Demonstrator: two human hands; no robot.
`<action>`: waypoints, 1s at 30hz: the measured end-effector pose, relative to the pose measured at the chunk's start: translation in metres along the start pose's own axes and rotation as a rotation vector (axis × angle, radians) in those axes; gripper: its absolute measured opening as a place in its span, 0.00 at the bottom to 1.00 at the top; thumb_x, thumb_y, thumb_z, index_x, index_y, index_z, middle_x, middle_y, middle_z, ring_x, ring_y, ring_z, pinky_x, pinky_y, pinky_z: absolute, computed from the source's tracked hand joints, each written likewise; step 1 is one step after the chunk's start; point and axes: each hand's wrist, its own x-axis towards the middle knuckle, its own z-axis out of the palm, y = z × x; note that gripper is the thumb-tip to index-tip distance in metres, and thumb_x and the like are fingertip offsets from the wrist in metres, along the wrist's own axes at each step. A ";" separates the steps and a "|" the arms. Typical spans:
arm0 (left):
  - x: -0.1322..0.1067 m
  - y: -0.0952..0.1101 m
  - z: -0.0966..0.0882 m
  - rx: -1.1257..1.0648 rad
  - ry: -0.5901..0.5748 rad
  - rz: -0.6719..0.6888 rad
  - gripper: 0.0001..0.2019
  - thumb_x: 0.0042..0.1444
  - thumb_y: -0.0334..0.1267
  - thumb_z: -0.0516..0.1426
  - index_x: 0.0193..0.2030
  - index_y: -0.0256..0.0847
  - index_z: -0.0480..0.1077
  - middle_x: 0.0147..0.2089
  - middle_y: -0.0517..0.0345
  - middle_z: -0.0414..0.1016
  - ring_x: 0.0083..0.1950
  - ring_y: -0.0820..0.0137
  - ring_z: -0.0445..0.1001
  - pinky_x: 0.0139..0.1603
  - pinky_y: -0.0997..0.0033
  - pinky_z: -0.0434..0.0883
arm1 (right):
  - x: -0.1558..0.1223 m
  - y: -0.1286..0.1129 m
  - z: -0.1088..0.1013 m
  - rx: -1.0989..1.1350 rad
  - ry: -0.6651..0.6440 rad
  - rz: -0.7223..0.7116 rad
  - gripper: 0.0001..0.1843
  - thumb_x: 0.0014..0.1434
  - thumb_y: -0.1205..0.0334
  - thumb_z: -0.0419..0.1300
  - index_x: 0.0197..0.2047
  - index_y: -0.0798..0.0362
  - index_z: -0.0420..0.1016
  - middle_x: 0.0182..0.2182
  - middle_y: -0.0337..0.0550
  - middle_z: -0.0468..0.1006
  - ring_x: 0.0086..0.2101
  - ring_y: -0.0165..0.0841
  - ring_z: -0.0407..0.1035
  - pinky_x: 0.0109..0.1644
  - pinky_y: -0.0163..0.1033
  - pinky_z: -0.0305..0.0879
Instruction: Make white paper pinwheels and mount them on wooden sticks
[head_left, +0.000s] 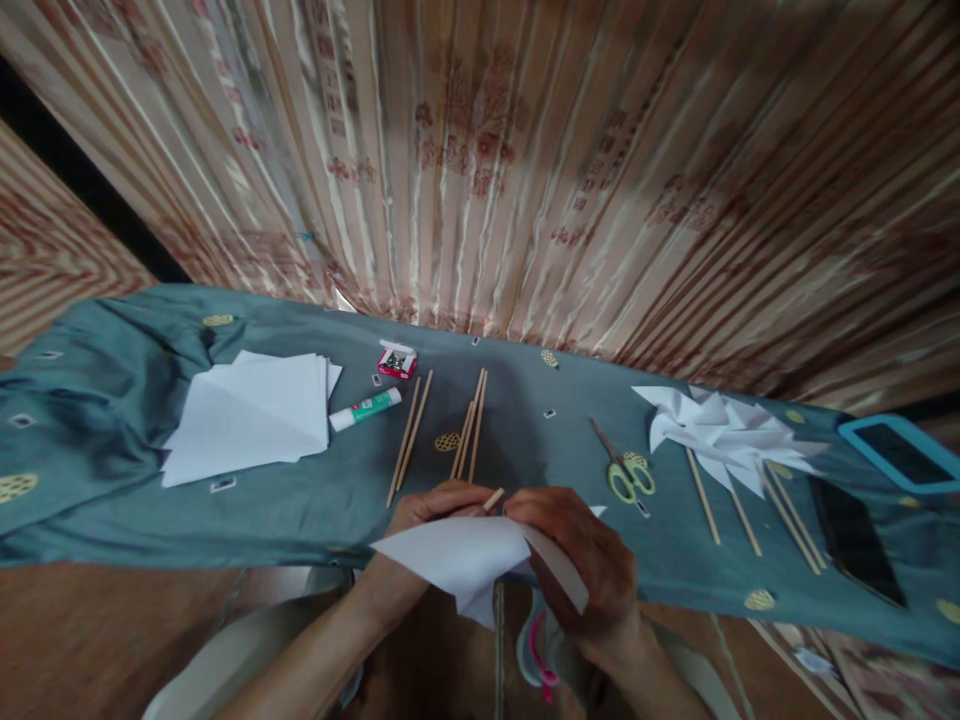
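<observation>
Both my hands meet at the near edge of a table covered in teal cloth (112, 430). My left hand (424, 525) is closed around a wooden stick (493, 498) whose tip pokes out above a folded white paper (465, 560). My right hand (581, 565) pinches the same paper from the right, fingers curled over its folds. The paper hangs partly below the table edge and hides most of the stick.
On the cloth lie a stack of white paper sheets (251, 415), a glue stick (365, 409), a small red box (397, 361), loose wooden sticks (409, 437), green scissors (628, 472), finished paper pinwheels on sticks (724, 435), a black phone (855, 540) and a blue-cased phone (900, 452). A patterned curtain hangs behind.
</observation>
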 end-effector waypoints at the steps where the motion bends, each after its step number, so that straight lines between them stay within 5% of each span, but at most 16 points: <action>1: 0.000 0.000 0.000 -0.006 0.008 0.008 0.08 0.43 0.39 0.63 0.32 0.47 0.82 0.34 0.56 0.80 0.39 0.62 0.76 0.41 0.68 0.73 | 0.000 0.001 0.000 -0.001 -0.005 0.004 0.10 0.63 0.64 0.53 0.47 0.51 0.71 0.36 0.48 0.80 0.38 0.36 0.75 0.40 0.42 0.72; 30: -0.007 0.002 -0.001 -0.017 0.002 -0.050 0.09 0.40 0.36 0.64 0.31 0.49 0.82 0.33 0.56 0.78 0.38 0.61 0.74 0.42 0.66 0.71 | -0.001 0.003 0.001 -0.051 -0.048 0.014 0.10 0.64 0.64 0.51 0.47 0.51 0.70 0.35 0.47 0.80 0.37 0.36 0.75 0.40 0.41 0.71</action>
